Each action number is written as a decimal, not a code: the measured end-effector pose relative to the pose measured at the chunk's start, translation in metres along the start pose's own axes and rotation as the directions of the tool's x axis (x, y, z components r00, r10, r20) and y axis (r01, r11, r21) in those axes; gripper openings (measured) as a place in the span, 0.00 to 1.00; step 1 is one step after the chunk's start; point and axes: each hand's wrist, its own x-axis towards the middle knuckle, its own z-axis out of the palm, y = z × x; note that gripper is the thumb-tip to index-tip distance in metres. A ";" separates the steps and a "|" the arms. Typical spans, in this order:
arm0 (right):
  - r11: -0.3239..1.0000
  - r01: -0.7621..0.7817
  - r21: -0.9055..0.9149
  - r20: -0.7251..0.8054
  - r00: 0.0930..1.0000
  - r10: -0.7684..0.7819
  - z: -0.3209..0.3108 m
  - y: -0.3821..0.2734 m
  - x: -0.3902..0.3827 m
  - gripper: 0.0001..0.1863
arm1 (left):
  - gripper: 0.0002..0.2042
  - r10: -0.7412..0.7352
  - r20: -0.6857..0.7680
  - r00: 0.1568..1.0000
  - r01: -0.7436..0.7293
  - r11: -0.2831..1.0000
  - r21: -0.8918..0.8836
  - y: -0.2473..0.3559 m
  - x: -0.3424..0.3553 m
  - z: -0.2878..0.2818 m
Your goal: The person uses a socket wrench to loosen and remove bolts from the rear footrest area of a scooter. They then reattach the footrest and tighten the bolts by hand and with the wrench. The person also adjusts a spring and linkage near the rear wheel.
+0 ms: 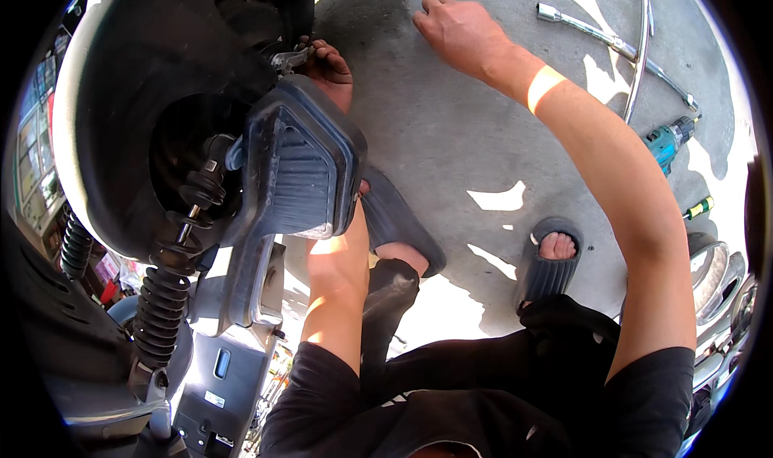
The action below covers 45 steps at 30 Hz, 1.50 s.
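Observation:
My left hand (pixel 328 73) reaches past a black ribbed plastic housing (pixel 302 168) on a scooter. Its curled fingers are at a small silvery metal lever (pixel 288 60) beside the dark wheel area and seem to grip its end; the housing hides part of that hand and wrist. My right hand (pixel 460 31) is held over the concrete floor, away from the scooter. Its fingers are curled in, and whatever may be inside them is hidden. Close to the housing stands a black coil-spring shock absorber (pixel 161 313), under a large black fender (pixel 113 111).
On the floor at right lie a chrome cross wrench (pixel 592 31), a teal power drill (pixel 667 142) and a green-and-yellow screwdriver handle (pixel 699 208). Round metal parts (pixel 713 269) sit at the right edge. My sandalled feet (pixel 555 248) are on the concrete (pixel 451 152).

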 end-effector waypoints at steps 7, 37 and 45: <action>0.212 -0.394 0.894 0.343 0.908 0.239 -0.016 -0.023 0.041 0.10 | 0.13 0.022 -0.016 1.000 -0.022 1.000 -0.007 0.005 -0.002 -0.004; 0.761 0.023 0.648 0.009 0.999 -0.038 -0.002 -0.064 0.098 0.17 | 0.15 -0.026 0.011 1.000 0.025 0.997 0.067 0.005 0.001 -0.014; 0.698 -0.224 0.680 0.256 0.965 0.061 -0.029 -0.072 0.097 0.28 | 0.16 -0.004 0.004 1.000 0.003 0.994 0.113 -0.002 -0.003 0.000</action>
